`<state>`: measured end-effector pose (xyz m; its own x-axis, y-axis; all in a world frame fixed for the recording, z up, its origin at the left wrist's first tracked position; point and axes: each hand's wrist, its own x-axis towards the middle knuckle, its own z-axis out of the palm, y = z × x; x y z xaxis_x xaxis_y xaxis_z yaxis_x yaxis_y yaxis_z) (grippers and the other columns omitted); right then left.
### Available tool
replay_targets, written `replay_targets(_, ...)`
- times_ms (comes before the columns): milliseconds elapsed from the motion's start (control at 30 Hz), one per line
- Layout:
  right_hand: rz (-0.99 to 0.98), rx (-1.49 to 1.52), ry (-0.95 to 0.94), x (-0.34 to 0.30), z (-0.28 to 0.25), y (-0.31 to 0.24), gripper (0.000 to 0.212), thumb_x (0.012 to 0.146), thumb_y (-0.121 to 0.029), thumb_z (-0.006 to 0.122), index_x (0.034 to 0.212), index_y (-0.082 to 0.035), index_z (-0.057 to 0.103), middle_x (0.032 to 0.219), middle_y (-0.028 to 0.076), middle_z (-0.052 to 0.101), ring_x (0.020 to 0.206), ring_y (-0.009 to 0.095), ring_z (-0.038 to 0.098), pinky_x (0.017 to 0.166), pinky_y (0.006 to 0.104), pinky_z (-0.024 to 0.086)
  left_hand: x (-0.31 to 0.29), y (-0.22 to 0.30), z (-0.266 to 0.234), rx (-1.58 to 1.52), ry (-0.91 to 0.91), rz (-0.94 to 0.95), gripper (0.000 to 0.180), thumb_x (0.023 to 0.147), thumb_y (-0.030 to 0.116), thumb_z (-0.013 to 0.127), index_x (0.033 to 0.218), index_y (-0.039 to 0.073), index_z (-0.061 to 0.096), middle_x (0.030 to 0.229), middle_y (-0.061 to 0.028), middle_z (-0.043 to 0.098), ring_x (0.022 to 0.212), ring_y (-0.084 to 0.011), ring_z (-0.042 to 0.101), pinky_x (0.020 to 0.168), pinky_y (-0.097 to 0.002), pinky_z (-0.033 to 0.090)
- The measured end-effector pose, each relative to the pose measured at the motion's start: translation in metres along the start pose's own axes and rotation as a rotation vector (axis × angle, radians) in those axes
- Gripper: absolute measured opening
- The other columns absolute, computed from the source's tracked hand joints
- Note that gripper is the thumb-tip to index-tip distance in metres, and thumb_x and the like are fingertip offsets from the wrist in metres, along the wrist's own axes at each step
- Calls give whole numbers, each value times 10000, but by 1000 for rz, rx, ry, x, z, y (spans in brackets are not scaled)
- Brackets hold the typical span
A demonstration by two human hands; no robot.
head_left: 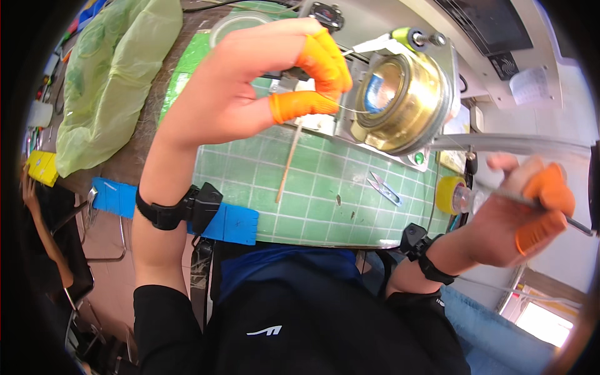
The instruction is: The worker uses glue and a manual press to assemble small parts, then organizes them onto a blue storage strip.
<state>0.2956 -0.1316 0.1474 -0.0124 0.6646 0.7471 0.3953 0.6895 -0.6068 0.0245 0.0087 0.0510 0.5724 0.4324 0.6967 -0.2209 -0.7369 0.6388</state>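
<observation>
My left hand (269,81), with orange finger cots on thumb and fingers, pinches a thin pale strand (351,110). The strand runs to the round brass-coloured housing (422,100) of a machine, where a blue piece (375,94) shows inside the opening. At the right, away from the housing, my right hand (515,219) closes its cot-covered fingers round a thin dark rod-shaped tool (578,225). Motion blurs this hand, and the tool's exact kind cannot be made out.
Thread snips (384,189) and a thin wooden stick (289,162) lie on the green gridded mat (312,212). A yellow tape roll (450,195) stands near my right wrist. Pale green plastic (115,81) covers the left side. A clear bar (512,144) extends right from the machine. Another person's arm (47,228) shows far left.
</observation>
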Motion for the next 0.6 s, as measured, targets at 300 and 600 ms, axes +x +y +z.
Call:
replay_targets(300,169,0,147,-50,-172,-129,317,1035,-293,526,919,-4,471,838,59,362,561,101,365,453,232,347,0,3,0,1,-49,-24,157,816,12,748,906,9,619,941,-115,638,940,-262,622,1062,-545,452)
replay_targets(600,-182,-482,658,-91,-270,-306,258,995,-180,533,778,-56,471,729,35,299,646,135,284,579,330,251,-2,2,3,-28,-43,-104,126,862,4,702,925,-19,596,1003,-114,621,999,-231,607,1125,-505,391)
